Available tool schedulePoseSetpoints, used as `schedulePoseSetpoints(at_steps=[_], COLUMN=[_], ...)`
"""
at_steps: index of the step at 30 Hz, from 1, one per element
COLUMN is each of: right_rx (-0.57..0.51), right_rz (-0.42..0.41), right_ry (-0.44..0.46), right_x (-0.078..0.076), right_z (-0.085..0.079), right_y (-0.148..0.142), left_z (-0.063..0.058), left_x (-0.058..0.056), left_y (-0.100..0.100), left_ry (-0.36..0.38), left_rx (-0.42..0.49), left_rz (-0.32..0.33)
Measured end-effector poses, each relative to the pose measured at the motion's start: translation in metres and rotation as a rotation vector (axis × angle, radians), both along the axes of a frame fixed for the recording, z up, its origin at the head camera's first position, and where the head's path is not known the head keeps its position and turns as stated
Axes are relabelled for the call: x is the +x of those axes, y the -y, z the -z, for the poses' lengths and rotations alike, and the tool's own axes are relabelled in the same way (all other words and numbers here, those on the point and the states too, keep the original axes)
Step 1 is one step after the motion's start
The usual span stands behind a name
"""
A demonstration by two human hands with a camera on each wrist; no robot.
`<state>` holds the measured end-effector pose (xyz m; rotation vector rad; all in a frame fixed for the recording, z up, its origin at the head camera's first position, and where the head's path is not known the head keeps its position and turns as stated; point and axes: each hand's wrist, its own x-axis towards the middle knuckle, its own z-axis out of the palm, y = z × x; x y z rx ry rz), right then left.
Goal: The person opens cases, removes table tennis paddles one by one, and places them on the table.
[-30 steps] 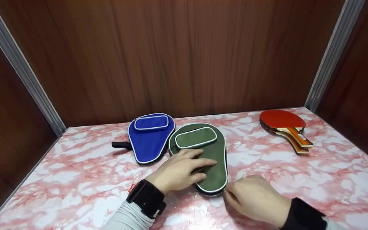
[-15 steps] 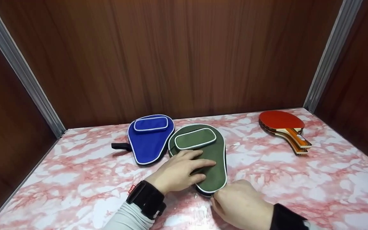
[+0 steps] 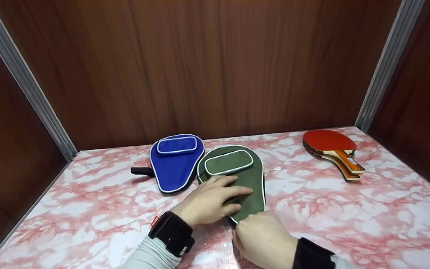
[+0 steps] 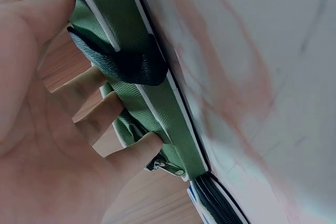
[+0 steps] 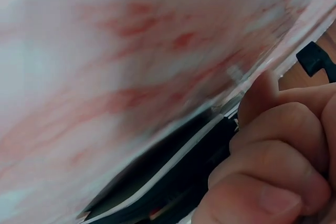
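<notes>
A green table tennis paddle case [image 3: 248, 179] with white piping lies on the table, its zipped pocket toward the far end. My left hand [image 3: 209, 200] rests on it with fingers spread. At the case's narrow near end, my right hand [image 3: 265, 239] has its fingers curled and pinches the zipper pull at the rim; the fingers mostly hide the pull. In the right wrist view the case's dark side edge [image 5: 173, 166] gapes behind these fingers. A black strap loop [image 4: 131, 66] and the pocket's metal pull [image 4: 170, 169] show in the left wrist view.
A blue paddle case [image 3: 174, 168] with a black strap [image 3: 142, 171] lies just left of the green one. Two stacked table tennis paddles [image 3: 329, 140], red side up, lie at the far right. Wood-grain panels [image 3: 215, 67] enclose the back and sides of the marbled table [image 3: 88, 209].
My right hand has moved leftward around the narrow end of the green case, from its lower right corner toward the lower left. The left hand has stayed in place on the case.
</notes>
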<state>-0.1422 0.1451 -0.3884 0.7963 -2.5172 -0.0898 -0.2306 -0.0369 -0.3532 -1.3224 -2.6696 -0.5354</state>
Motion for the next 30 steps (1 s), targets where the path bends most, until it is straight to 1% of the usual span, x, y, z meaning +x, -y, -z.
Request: schedulePoseSetpoints(at_steps=[3,8,13,16,18,21,23,25,27,28,30], right_rx=[0.009,0.043,0.008,-0.022,-0.049,-0.09,-0.143,-0.202,-0.258,-0.278,-0.296], right_rz=[0.011,0.022,0.018,0.01,-0.015,-0.053,-0.069,-0.052,0.005,0.035,0.09], right_ry=[-0.025,-0.036,-0.026,0.031,0.076,0.155,0.24,0.333,0.404,0.417,0.391], right_x=[-0.001,-0.002,-0.002,-0.002,-0.002,0.0,0.001,0.0,-0.003,-0.007,-0.016], right_z=[0.001,0.002,0.001,-0.001,-0.004,-0.013,-0.021,-0.029,-0.037,-0.04,-0.044], right_y=[0.006,0.013,0.014,0.01,0.006,-0.006,-0.017,-0.031,-0.047,-0.054,-0.066], left_z=[0.0,0.001,0.001,0.001,0.001,0.002,0.003,0.004,0.004,0.005,0.005], left_x=[0.0,-0.001,-0.001,0.0,0.0,0.0,-0.002,-0.004,-0.006,-0.007,-0.007], left_y=[0.001,0.002,0.001,0.001,0.001,0.001,0.001,0.0,-0.001,-0.001,-0.002], left_ry=[-0.002,0.005,0.013,0.02,0.021,0.021,0.015,0.015,0.013,0.01,0.006], left_rx=[0.002,-0.009,-0.01,-0.011,-0.012,-0.009,-0.004,0.002,0.004,0.006,0.005], left_rz=[0.005,0.002,0.001,-0.004,-0.009,-0.005,0.007,0.022,0.038,0.044,0.044])
